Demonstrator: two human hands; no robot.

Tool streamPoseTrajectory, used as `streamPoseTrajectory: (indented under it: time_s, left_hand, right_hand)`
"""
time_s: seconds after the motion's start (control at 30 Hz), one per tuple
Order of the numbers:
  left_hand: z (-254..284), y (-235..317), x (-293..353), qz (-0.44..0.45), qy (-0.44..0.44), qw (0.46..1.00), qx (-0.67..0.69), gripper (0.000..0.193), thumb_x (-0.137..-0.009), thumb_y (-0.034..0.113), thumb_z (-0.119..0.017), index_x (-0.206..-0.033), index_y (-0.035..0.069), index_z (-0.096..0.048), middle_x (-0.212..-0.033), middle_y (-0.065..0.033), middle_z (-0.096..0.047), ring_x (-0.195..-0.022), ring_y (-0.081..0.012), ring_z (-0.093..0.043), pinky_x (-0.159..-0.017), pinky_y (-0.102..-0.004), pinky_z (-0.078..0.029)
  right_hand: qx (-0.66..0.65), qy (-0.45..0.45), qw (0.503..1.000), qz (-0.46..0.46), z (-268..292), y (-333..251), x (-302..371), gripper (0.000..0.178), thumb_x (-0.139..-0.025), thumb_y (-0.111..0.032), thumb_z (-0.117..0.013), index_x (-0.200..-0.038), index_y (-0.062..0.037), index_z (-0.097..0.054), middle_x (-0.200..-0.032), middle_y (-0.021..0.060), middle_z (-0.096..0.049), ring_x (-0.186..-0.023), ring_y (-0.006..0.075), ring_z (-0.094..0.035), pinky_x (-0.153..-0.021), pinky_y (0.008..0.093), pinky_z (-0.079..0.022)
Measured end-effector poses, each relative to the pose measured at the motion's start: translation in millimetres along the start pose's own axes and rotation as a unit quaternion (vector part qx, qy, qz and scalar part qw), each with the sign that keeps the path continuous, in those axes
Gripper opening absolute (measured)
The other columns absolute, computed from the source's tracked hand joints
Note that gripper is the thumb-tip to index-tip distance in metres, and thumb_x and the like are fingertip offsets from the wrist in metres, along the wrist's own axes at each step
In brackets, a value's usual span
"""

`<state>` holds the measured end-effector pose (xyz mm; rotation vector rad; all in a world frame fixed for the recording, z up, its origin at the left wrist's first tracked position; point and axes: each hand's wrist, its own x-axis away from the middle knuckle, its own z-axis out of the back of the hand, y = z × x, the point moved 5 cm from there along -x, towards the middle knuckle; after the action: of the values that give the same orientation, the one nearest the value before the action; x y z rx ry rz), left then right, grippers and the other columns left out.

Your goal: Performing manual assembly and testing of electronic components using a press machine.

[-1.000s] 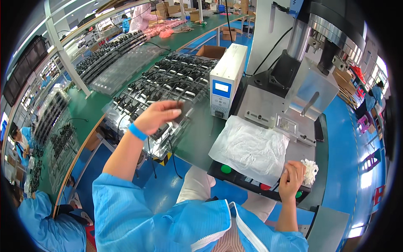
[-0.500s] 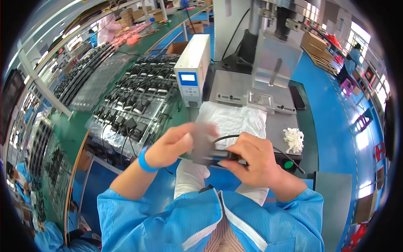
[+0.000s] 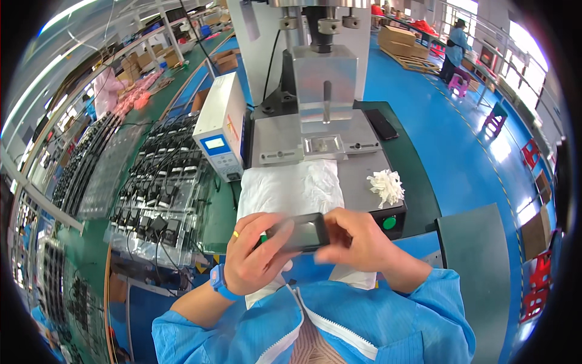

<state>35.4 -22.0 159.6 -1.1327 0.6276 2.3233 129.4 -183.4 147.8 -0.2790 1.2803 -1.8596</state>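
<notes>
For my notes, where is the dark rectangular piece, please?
In the head view, the dark piece is below centre, between left hand and right hand, near the white sheet.

Glossy blue floor, bright windows upper right, strip light upper left. Purple stool and red stools on right side, green table in front.

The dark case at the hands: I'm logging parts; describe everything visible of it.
The dark case is a rectangular block with rounded corners; its face looks like glossy plastic, and blur hides detail. It spans left to right between the hands, nearer than the white sheet. The left hand grips its left end, partly covering it; the right hand is at its right end, contact unclear.
</notes>
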Motion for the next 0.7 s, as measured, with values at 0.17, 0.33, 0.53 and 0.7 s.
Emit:
streamPoseTrajectory:
  time_s: [0.17,0.33,0.53,0.7]
  left_hand:
    - [13.2,16.6,-5.8,-0.034,-0.007,0.996,0.08,0.037,-0.07,0.006,-0.076,-0.105,0.003,-0.066,-0.111,-0.0155,-0.06,-0.093,-0.0272,-0.058,-0.08,-0.0365,-0.051]
    - [33.7,35.8,4.4,-0.108,0.066,0.983,0.129,0.029,-0.074,0.005,-0.075,-0.102,0.004,-0.067,-0.111,-0.0156,-0.061,-0.094,-0.0269,-0.058,-0.078,-0.0347,-0.054]
    - [22.6,28.1,-4.3,-0.13,0.016,0.991,0.034,0.03,-0.072,0.004,-0.075,-0.101,0.004,-0.067,-0.112,-0.0148,-0.06,-0.095,-0.0275,-0.058,-0.078,-0.034,-0.054]
    - [13.0,6.1,-3.8,-0.069,-0.007,0.998,-0.011,0.035,-0.069,0.004,-0.075,-0.103,0.003,-0.067,-0.113,-0.0144,-0.06,-0.093,-0.0271,-0.057,-0.077,-0.0336,-0.053]
  right_hand:
    - [0.257,-0.016,0.965,0.055,8.4,37.4,35.4,0.015,-0.076,-0.002,-0.071,-0.089,-0.0022,-0.064,-0.064,0.0042,-0.057,-0.053,0.0174,-0.05,-0.05,0.0262,-0.041]
    - [0.272,0.088,0.947,0.149,37.7,-5.0,38.4,0.014,-0.077,-0.002,-0.068,-0.09,-0.0006,-0.064,-0.07,0.0066,-0.06,-0.054,0.0208,-0.052,-0.052,0.0288,-0.043]
    - [0.347,0.201,0.886,0.231,32.8,34.2,-12.3,0.012,-0.079,-0.001,-0.063,-0.091,-0.0019,-0.062,-0.078,0.0075,-0.062,-0.063,0.0247,-0.057,-0.056,0.0323,-0.045]
    - [0.349,0.207,0.888,0.215,23.8,58.5,-52.6,0.011,-0.08,-0.003,-0.062,-0.091,-0.0045,-0.062,-0.079,0.0076,-0.063,-0.063,0.0261,-0.057,-0.056,0.0326,-0.045]
